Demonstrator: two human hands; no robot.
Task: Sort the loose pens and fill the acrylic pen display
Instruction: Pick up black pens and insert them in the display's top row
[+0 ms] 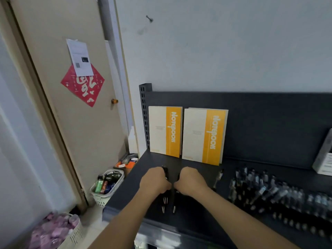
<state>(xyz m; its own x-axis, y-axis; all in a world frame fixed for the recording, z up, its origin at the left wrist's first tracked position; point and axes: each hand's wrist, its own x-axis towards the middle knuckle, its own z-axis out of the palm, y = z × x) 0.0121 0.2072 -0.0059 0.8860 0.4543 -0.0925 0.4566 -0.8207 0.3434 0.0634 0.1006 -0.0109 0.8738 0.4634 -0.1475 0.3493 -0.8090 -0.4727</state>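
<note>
Pink basket [76, 234]: lower left corner of the frame, on the floor, a white lattice wall round a heap of pink packets.
Shelf [197, 221]: a dark surface that fills the lower centre and right and carries the pens.
Left hand [155, 180]: centre of the frame, fingers curled tight round a bundle [164, 200] of black pens. The silver tips stick out of the fist toward the lower edge.
Right hand [190, 180]: just right of the left hand, the two almost touching. It is clamped round a pen [174, 209] whose tip also points toward the lower edge. Whether the held pens rest on the shelf or hang clear of it cannot be told.
Single pen [219, 177]: lies alone on the shelf, between the right hand and the heap further right.
Loose pens [269, 193]: right of the frame, many lying side by side in rough rows, blurred.
Bottle basket [100, 196]: on the floor left of the shelf, white, holding bottles and coloured packs.
Box [323, 159]: right edge, white, on the shelf, partly cut off.
Notebooks [165, 131]: two with white and orange covers, upright side by side above the hands, leaning on the shelf's back panel.
Door [53, 123]: upper left. It bears a red paper [82, 85] with a white sheet [80, 57] over the paper's top corner, and a knob [114, 101] to the right of them.
</note>
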